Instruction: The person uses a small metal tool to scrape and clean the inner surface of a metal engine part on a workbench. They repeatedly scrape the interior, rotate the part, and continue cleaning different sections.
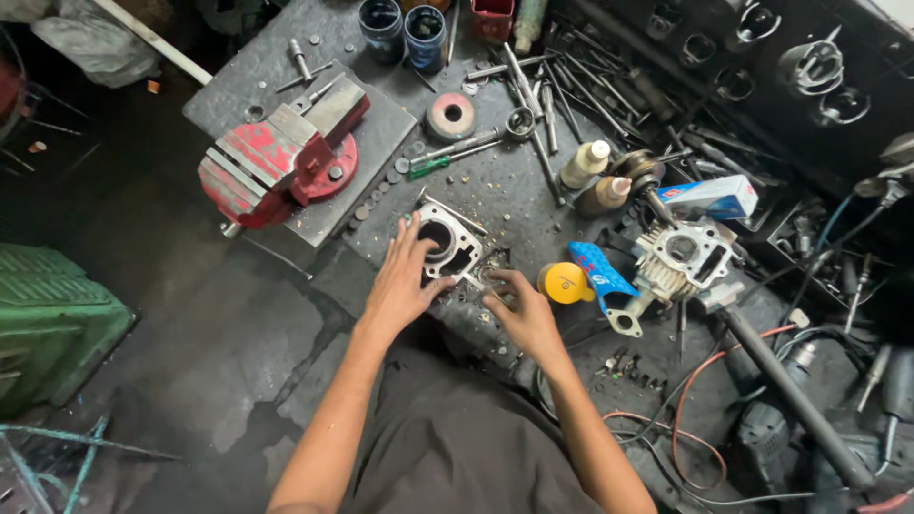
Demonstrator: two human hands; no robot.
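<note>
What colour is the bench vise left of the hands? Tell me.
Red, with bare grey metal jaws: the bench vise, seen in the head view.

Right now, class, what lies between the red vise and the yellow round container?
In the head view, the metal cylinder block lies between red vise and yellow container, under the left hand.

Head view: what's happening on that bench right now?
A person works at a cluttered dark workbench. Their left hand lies flat on a metal engine cylinder, and the right hand touches the greasy part just beside it. A red vise sits to the left; a second engine part and a yellow cap lie to the right.
</note>
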